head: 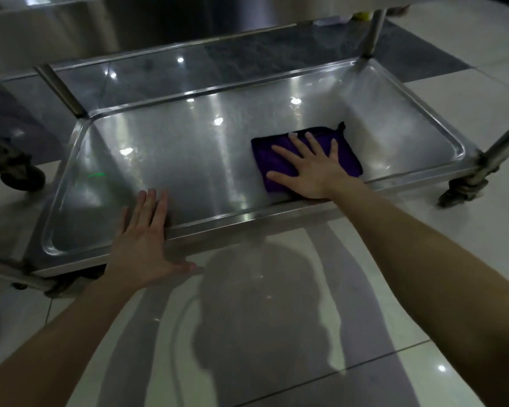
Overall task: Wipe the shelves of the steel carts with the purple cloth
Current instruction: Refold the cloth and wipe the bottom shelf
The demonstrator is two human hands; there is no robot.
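A folded purple cloth [279,154] lies flat on the bottom shelf [174,160] of a steel cart, in its right half near the front rim. My right hand [309,168] presses on the cloth with fingers spread, palm down. My left hand [143,245] rests over the shelf's front rim [247,214] to the left, fingers laid inside the tray, thumb hanging out over the floor, holding nothing. The shelf is a shallow steel tray with a raised lip and bright light reflections.
Cart posts rise at the back left [62,89], back right [373,33] and front right [503,145]. Castor wheels sit at the right [462,190] and left [22,176]. An upper shelf [71,22] overhangs the back. Glossy floor tiles [276,333] surround the cart.
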